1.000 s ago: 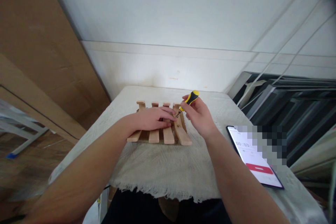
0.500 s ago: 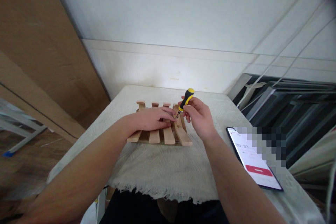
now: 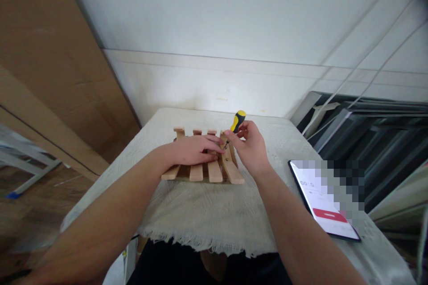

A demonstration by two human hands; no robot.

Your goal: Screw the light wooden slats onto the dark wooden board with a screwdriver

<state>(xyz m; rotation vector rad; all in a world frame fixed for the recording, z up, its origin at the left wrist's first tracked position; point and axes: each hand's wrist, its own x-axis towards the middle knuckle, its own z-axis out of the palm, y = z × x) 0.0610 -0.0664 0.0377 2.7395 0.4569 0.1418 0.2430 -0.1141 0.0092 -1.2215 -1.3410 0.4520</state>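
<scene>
A small wooden slatted rack (image 3: 214,171) lies on a cloth-covered table (image 3: 207,213). My left hand (image 3: 194,150) lies flat across its slats, fingers stretched toward the right-hand slat, pressing it down. My right hand (image 3: 249,147) is closed around a screwdriver (image 3: 236,122) with a yellow and black handle. The tool leans up and to the right, and its tip meets the right slat just by my left fingertips.
A phone (image 3: 323,200) with a lit screen and a red button lies on the table to the right. Brown cardboard panels (image 3: 50,67) lean at the left. Dark framed panels (image 3: 374,142) stand at the right, against a white wall.
The screwdriver handle has swung from leaning well to the right toward more upright, and my right fingers have shifted on it. My left hand has stayed on the rack.
</scene>
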